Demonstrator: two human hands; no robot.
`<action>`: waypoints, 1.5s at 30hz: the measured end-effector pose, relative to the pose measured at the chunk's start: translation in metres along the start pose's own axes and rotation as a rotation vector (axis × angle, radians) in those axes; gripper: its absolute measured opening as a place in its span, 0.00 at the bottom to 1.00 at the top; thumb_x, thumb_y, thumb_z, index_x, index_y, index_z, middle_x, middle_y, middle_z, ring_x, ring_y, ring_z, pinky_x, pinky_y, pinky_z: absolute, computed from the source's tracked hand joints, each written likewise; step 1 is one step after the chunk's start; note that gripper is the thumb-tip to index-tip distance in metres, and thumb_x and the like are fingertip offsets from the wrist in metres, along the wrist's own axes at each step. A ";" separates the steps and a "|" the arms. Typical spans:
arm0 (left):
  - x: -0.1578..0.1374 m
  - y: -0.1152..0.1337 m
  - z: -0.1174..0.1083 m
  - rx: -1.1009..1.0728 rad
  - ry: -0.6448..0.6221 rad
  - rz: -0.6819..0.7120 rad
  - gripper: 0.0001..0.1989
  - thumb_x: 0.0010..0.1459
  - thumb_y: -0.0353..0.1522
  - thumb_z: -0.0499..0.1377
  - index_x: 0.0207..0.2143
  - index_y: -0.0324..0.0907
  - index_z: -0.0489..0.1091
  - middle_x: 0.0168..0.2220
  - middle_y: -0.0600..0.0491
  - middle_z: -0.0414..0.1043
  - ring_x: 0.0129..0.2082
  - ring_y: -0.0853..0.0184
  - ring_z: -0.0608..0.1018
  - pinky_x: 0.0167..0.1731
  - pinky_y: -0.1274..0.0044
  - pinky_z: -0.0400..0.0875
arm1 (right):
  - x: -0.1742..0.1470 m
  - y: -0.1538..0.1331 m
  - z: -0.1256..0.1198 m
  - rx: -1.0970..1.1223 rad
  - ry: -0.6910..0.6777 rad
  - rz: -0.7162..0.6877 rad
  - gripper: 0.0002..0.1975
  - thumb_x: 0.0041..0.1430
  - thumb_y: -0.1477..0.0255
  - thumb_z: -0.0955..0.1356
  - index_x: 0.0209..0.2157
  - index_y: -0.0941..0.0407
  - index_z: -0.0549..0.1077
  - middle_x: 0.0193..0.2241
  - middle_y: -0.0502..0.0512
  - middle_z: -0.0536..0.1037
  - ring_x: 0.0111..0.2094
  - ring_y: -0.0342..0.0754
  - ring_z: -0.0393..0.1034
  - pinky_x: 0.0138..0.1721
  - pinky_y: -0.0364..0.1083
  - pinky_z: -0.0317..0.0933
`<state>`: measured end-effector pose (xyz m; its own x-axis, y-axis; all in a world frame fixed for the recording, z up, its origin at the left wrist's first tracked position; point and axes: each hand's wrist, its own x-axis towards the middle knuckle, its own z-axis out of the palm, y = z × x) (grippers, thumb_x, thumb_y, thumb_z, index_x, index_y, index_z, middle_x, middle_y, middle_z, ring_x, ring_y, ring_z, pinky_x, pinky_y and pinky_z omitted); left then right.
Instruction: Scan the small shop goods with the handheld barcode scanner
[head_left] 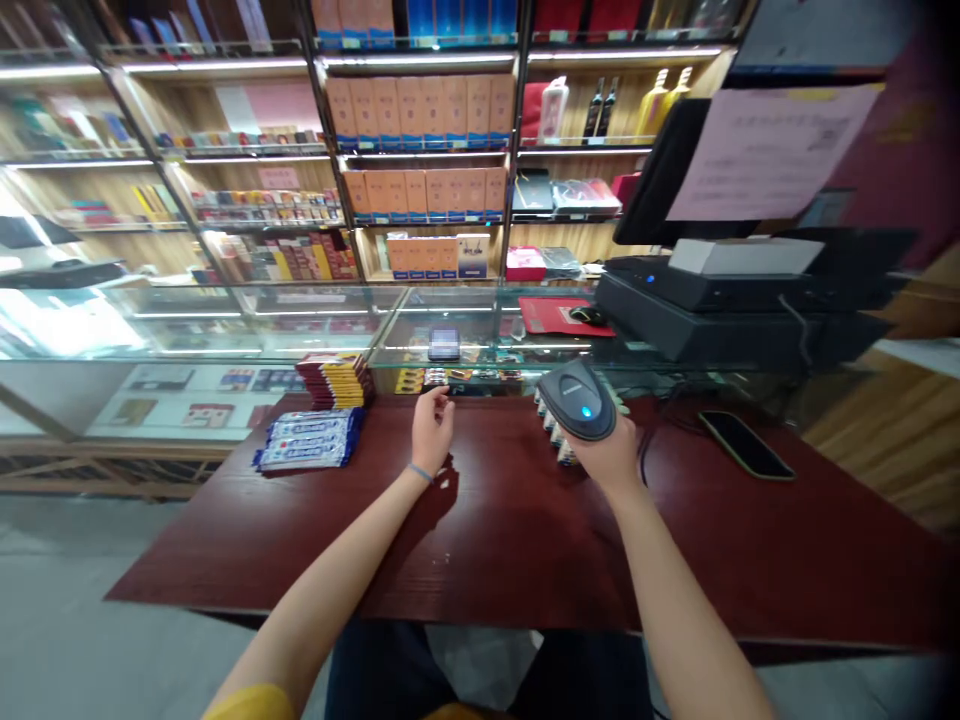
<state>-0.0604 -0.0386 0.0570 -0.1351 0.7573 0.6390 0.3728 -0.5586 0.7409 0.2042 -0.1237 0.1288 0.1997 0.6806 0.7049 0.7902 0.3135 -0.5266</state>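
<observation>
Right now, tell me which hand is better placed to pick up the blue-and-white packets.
Probably the left: the left hand looks free and is closer to the packets, while the right hand holds the scanner.

Centre of frame: the person's left hand (433,432), fingers curled, above a dark red wooden desk (510,540). Right of centre: the right hand (616,458) grips a barcode scanner (574,395), blue light lit, over partly hidden small packs (564,455). Left: blue-and-white wrapped packets (311,440) near stacked maroon-and-yellow boxes (334,382). Right: smartphone (746,445), flat. Upper right: monitor (660,170) bearing a printed sheet (772,150).
</observation>
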 end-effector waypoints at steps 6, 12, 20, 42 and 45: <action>0.025 -0.036 -0.070 0.143 0.150 0.007 0.13 0.66 0.34 0.56 0.50 0.41 0.70 0.42 0.47 0.71 0.42 0.64 0.75 0.42 0.72 0.73 | 0.007 -0.031 0.048 0.085 -0.043 -0.055 0.12 0.51 0.62 0.71 0.37 0.53 0.75 0.33 0.62 0.84 0.35 0.59 0.80 0.38 0.52 0.73; 0.043 -0.069 -0.119 0.240 0.265 0.006 0.12 0.66 0.34 0.56 0.50 0.42 0.70 0.44 0.47 0.71 0.44 0.64 0.75 0.43 0.72 0.73 | 0.011 -0.059 0.095 0.231 -0.132 -0.097 0.13 0.53 0.62 0.70 0.37 0.54 0.76 0.37 0.63 0.84 0.38 0.60 0.81 0.40 0.52 0.73; 0.043 -0.094 -0.142 0.214 0.353 -0.055 0.14 0.66 0.36 0.56 0.52 0.42 0.69 0.46 0.46 0.72 0.45 0.63 0.76 0.42 0.72 0.74 | 0.014 -0.086 0.129 0.299 -0.226 -0.097 0.15 0.52 0.63 0.71 0.40 0.54 0.78 0.37 0.63 0.85 0.39 0.60 0.82 0.39 0.51 0.74; 0.106 -0.090 -0.193 0.666 -0.084 0.130 0.28 0.52 0.22 0.56 0.53 0.51 0.75 0.58 0.47 0.73 0.63 0.51 0.68 0.69 0.49 0.43 | 0.001 -0.086 0.136 0.266 -0.426 -0.133 0.20 0.52 0.64 0.70 0.46 0.53 0.78 0.36 0.60 0.85 0.38 0.61 0.82 0.37 0.51 0.73; 0.096 -0.084 -0.194 0.625 -0.044 0.166 0.23 0.56 0.23 0.56 0.50 0.52 0.77 0.55 0.49 0.76 0.60 0.54 0.72 0.68 0.55 0.51 | -0.002 -0.084 0.135 0.284 -0.424 -0.129 0.22 0.51 0.64 0.70 0.49 0.54 0.77 0.37 0.59 0.85 0.39 0.61 0.82 0.38 0.52 0.74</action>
<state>-0.2828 0.0147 0.0963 0.0036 0.6983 0.7158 0.8516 -0.3773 0.3638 0.0592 -0.0619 0.1078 -0.1878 0.8144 0.5491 0.5928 0.5397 -0.5978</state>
